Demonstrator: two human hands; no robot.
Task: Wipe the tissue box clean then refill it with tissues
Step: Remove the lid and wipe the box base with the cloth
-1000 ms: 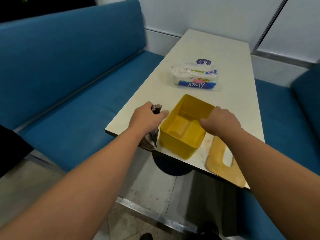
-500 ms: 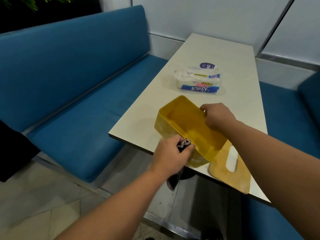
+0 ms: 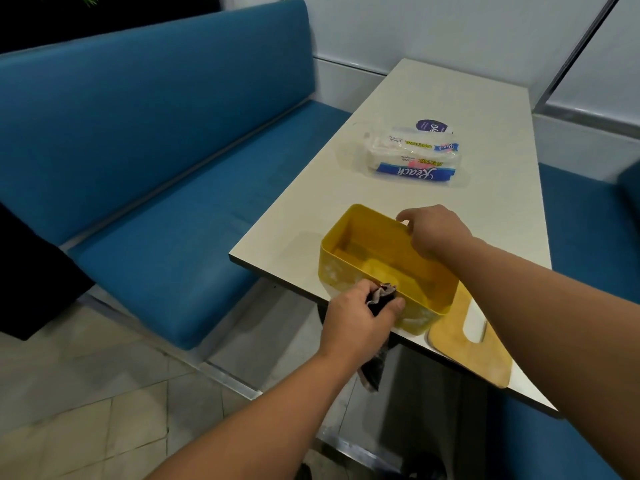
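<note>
At the near edge of the table, the left hand [image 3: 360,315] is curled around a bunched dark cloth [image 3: 379,299], thumb and fingers clamping it against the near outer wall of the yellow tissue box [image 3: 349,271]. A loose tail of the cloth hangs down below the hand, past the table edge. The right hand [image 3: 434,230] grips the far long wall of the box near its far corner, fingers hooked over the rim and curled down on it.

The tissue box is an open yellow plastic tub without its lid, sitting at the near end of the white table [image 3: 433,98], one long side lying along the table edge. Its inside shows bare yellow walls and floor; pale smudges mark the outer wall near the cloth. Just beside the box, on its right and touching or nearly touching its corner, lies the wooden lid [image 3: 450,337], flat on the table, with a slot cut through it; part of the lid overhangs the table edge.

Farther up the table, well apart from the box, lies a pack of paper towels [image 3: 414,157] in clear wrap with blue bands and the word "Reach" printed on it.

A blue upholstered bench [image 3: 156,133] runs along the left of the table, and another blue seat [image 3: 588,220] shows on the right. Below is a pale tiled floor [image 3: 69,393].
</note>
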